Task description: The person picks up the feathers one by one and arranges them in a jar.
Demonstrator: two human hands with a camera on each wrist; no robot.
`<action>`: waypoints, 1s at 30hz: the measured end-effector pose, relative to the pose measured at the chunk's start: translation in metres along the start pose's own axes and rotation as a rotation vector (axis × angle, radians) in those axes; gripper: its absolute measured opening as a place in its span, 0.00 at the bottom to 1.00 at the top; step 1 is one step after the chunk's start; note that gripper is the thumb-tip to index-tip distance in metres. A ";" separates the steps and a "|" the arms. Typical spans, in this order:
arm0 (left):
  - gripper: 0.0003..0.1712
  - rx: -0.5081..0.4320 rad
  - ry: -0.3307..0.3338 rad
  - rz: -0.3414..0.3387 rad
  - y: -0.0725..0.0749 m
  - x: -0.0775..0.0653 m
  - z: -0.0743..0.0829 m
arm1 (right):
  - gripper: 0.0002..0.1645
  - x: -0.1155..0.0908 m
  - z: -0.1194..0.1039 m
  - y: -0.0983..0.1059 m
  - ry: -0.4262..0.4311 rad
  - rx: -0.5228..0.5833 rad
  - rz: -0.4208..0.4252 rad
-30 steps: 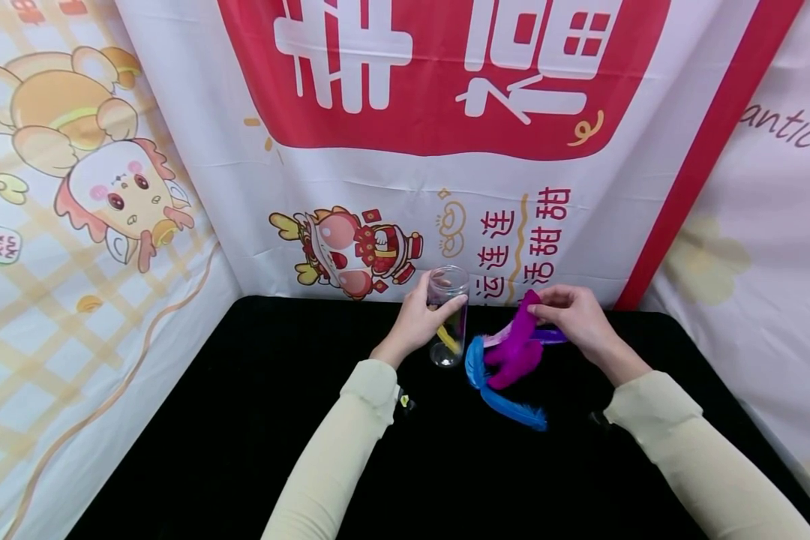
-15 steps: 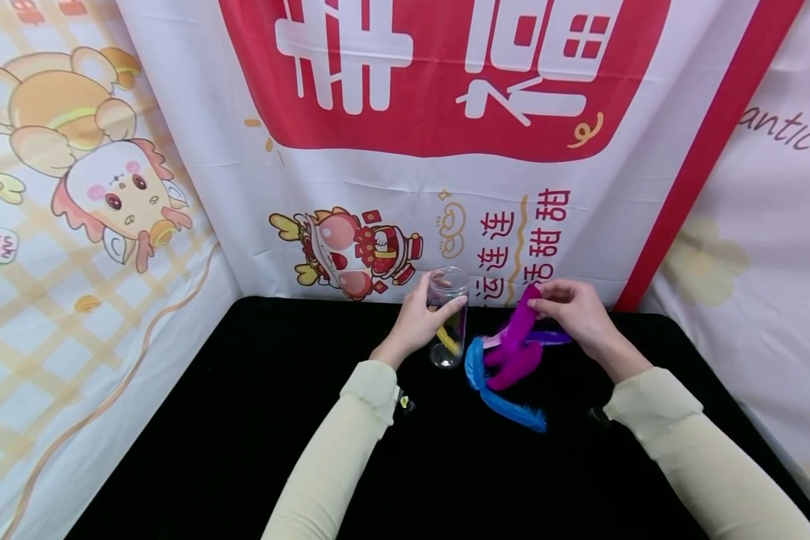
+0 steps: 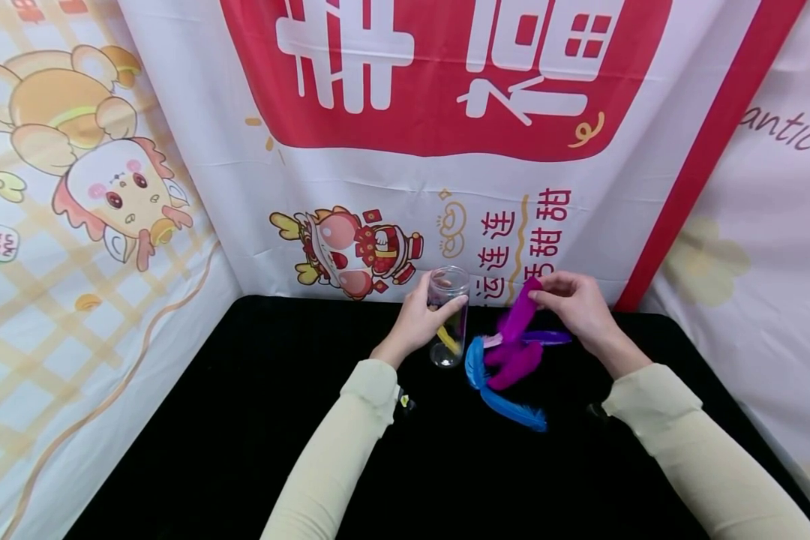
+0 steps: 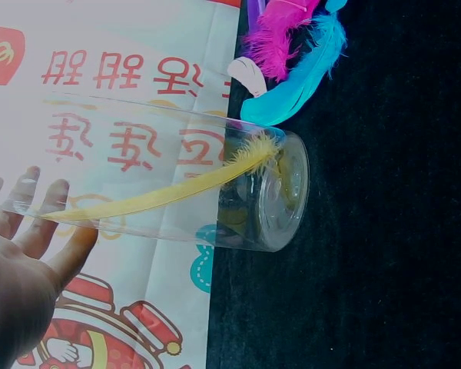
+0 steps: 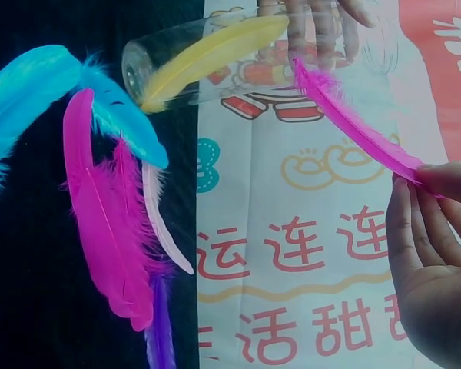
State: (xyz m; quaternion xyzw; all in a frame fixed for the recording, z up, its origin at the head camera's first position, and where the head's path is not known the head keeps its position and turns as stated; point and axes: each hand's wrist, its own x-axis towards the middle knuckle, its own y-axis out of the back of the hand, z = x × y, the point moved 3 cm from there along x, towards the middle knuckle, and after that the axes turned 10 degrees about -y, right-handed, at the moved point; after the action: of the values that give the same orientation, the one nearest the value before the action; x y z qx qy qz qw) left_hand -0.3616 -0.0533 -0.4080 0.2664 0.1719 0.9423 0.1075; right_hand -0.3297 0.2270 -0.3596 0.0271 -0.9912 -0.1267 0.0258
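Observation:
My left hand (image 3: 415, 322) grips a clear plastic jar (image 3: 447, 357) that stands upright near the far edge of the black table. Inside it leans a yellow feather (image 4: 169, 194), with its fluffy end at the jar's bottom. To the right, my right hand (image 3: 578, 309) pinches a magenta feather (image 5: 353, 134) by one tip, between thumb and fingers. The feather's fluffy end hangs toward the jar. Below it lies a loose pile: more magenta feathers (image 5: 107, 231), blue feathers (image 3: 513, 409), a pale pink feather (image 5: 163, 219) and a purple feather (image 3: 548, 337).
A white and red printed cloth (image 3: 351, 172) hangs right behind the table's far edge. Patterned cloths (image 3: 108, 300) close off the left and right sides. The black tabletop (image 3: 445, 480) stretches toward me between both forearms.
My right hand has risen slightly, lifting the magenta feather up from the pile. The left hand and the jar have stayed in place.

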 end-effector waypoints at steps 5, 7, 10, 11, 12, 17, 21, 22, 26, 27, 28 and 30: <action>0.43 0.005 -0.008 0.000 0.000 0.000 0.000 | 0.18 0.001 -0.002 0.000 0.040 0.041 0.002; 0.43 0.001 -0.011 -0.001 0.000 0.001 0.000 | 0.17 0.001 -0.003 0.000 0.048 0.043 0.004; 0.43 0.001 -0.010 -0.005 0.000 0.001 0.000 | 0.17 0.001 -0.004 0.002 0.054 0.016 0.022; 0.43 0.001 -0.011 -0.004 0.000 0.001 0.000 | 0.17 0.001 -0.005 0.002 0.058 0.006 0.029; 0.43 0.002 -0.010 -0.004 0.000 0.001 0.000 | 0.17 0.001 -0.005 0.002 0.060 -0.001 0.035; 0.43 0.003 -0.006 -0.004 0.000 0.001 0.001 | 0.17 0.002 -0.008 0.003 0.063 -0.014 0.048; 0.44 0.001 -0.002 -0.006 0.000 0.000 0.002 | 0.19 0.001 -0.011 0.002 0.046 -0.033 0.048; 0.44 0.000 -0.002 -0.006 0.000 0.000 0.002 | 0.19 0.000 -0.012 0.002 0.042 -0.039 0.047; 0.43 0.001 0.000 -0.006 0.000 0.000 0.002 | 0.20 0.000 -0.016 0.000 0.040 -0.053 0.040; 0.43 0.000 -0.001 -0.006 0.000 0.000 0.002 | 0.20 0.000 -0.017 0.000 0.042 -0.052 0.040; 0.43 0.000 0.000 -0.006 0.000 0.000 0.002 | 0.20 0.000 -0.018 -0.001 0.044 -0.050 0.040; 0.43 -0.002 0.003 -0.006 0.000 0.000 0.002 | 0.20 0.001 -0.018 -0.002 0.051 -0.050 0.045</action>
State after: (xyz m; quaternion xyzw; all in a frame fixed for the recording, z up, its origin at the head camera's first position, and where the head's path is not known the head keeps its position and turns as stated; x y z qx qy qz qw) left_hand -0.3603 -0.0528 -0.4067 0.2645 0.1722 0.9424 0.1104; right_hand -0.3295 0.2200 -0.3423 0.0073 -0.9872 -0.1498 0.0543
